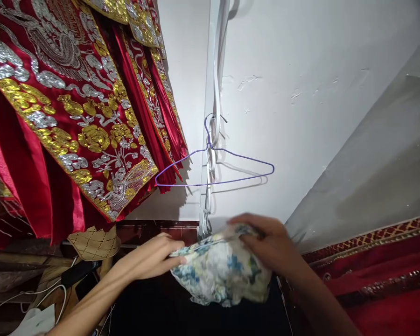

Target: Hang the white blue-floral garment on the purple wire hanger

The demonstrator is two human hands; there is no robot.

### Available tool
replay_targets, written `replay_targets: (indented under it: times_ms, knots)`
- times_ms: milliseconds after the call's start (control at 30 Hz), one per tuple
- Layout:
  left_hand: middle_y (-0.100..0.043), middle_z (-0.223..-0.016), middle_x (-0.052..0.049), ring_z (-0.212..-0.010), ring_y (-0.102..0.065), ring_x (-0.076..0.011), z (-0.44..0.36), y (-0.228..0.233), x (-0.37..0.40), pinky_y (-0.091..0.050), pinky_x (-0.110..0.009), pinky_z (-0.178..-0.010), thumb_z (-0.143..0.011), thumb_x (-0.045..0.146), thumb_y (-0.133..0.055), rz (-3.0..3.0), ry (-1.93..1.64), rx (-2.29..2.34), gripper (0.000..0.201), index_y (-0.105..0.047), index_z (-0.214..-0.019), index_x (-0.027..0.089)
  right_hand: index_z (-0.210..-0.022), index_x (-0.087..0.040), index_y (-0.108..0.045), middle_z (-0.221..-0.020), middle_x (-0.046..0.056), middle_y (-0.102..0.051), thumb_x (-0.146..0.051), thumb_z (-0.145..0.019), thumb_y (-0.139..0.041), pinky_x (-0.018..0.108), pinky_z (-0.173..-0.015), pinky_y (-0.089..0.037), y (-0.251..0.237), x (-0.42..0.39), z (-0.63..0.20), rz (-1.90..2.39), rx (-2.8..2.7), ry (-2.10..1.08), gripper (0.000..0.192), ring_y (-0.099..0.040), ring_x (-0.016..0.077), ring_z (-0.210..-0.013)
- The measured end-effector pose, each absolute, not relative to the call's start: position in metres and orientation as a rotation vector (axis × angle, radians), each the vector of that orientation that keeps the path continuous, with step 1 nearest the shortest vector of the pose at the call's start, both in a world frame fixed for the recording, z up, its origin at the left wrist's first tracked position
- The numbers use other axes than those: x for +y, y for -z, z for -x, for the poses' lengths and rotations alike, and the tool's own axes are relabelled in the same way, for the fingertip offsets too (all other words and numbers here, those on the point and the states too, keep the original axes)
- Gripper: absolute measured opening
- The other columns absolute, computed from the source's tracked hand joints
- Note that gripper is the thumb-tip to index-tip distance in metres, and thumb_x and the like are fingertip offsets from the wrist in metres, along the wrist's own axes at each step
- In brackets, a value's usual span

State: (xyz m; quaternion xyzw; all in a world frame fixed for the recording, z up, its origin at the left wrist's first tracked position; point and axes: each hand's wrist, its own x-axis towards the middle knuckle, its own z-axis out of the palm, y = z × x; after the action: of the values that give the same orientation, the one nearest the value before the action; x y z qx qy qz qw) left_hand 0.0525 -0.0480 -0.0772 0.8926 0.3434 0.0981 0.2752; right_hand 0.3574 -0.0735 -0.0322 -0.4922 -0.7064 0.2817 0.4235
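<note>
Both of my hands hold a bunched piece of floral cloth (224,270), white with blue, green and yellow patches. Its kind of garment cannot be made out. My left hand (161,255) pinches its left edge between thumb and fingers. Over the upper right corner, my right hand (266,238) is closed on the fabric, slightly blurred by motion. Above the cloth, a purple wire hanger (238,181) hangs bare from a hook on the wall, touched by neither hand.
Red costumes with gold and silver embroidery (101,121) hang at the left. White cables (215,70) run down the wall. A grey sheet (378,154) and red fabric (388,284) are at the right. A tan quilted item (94,242) and white cords (61,298) lie lower left.
</note>
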Motion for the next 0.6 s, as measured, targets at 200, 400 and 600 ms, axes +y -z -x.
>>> replay_targets:
  times_ms: [200, 400, 600]
  knots:
    - [-0.073, -0.088, -0.005, -0.089, -0.067, -0.0245, -0.035, 0.06, -0.032, -0.037, -0.045, -0.106, -0.101, 0.048, -0.044, -2.494, -0.079, 1.19, 0.039, -0.068, -0.086, 0.021, -0.149, -0.024, -0.051, -0.1, 0.006, -0.073, -0.022, -0.077, -0.064, 0.031, -0.074, -0.054, 0.03, -0.013, -0.366, 1.165, -1.463, -0.567, 0.073, -0.068, 0.0237, -0.087]
    - [-0.059, -0.144, -0.012, -0.138, -0.05, -0.0324, -0.009, 0.08, -0.006, -0.034, -0.052, -0.118, -0.094, 0.036, -0.055, -2.586, -0.258, 1.497, 0.03, -0.074, -0.114, 0.023, -0.14, -0.021, -0.059, -0.133, 0.009, -0.066, -0.03, -0.088, -0.053, 0.037, -0.097, -0.047, 0.057, 0.04, -0.367, 1.205, -1.699, -0.647, 0.053, -0.061, 0.029, -0.119]
    - [-0.049, -0.154, -0.009, -0.146, -0.038, -0.0294, -0.01, 0.064, 0.004, -0.036, -0.052, -0.12, -0.1, 0.028, -0.04, -2.581, -0.725, 1.547, 0.036, -0.075, -0.106, 0.02, -0.074, -0.018, -0.063, -0.068, 0.0, -0.06, -0.023, -0.082, -0.049, 0.026, -0.059, -0.036, 0.038, 0.033, -0.395, 1.285, -1.734, -0.494, 0.018, -0.054, 0.0165, -0.067]
